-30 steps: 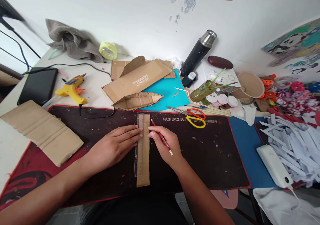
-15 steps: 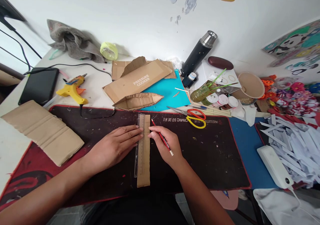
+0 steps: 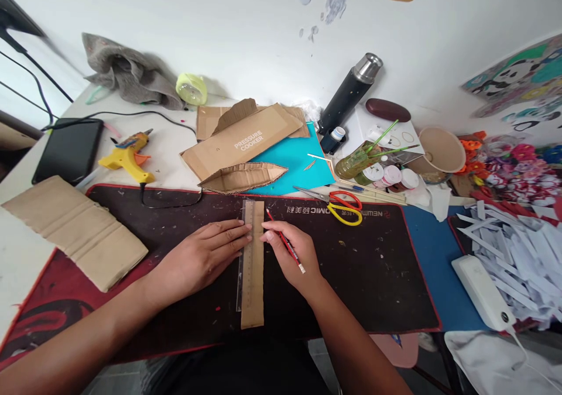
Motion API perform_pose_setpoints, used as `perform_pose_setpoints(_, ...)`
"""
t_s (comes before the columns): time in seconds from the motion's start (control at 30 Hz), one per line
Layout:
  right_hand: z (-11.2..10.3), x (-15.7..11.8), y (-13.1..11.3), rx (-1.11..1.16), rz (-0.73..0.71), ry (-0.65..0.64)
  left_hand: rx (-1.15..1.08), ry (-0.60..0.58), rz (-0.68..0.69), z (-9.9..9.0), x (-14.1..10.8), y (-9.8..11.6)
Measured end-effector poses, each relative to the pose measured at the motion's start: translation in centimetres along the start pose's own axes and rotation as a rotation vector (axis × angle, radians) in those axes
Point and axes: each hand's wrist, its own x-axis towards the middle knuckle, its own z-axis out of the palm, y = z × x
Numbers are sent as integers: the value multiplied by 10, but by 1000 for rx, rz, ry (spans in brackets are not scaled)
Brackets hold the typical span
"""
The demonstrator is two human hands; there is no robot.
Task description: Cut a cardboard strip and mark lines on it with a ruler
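Note:
My left hand lies flat with its fingers stretched out, the tips pressing on a clear plastic ruler. Under the ruler is a narrow cardboard strip, which sticks out along its right side. A red and black pencil is tucked in my right hand, its white end toward me. My right thumb and fingertips touch the strip's right edge. Beyond the strip sits a boat-shaped cardboard piece with raised walls.
A dark desk mat lies beneath the work. Red and yellow scissors rest at its far edge. At left are a cardboard sheet and a yellow glue gun. A black flask and paint jars stand at the back right.

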Motion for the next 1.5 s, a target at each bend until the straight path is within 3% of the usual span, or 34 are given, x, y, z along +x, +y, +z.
perform_pose_setpoints(1.07, -2, 1, 0, 41, 48, -23, -45, -15, -29, 0, 0, 0)
perform_pose_setpoints(1.5, 4, 28, -3, 173, 79, -4, -64, -10, -41, 1, -2, -1)
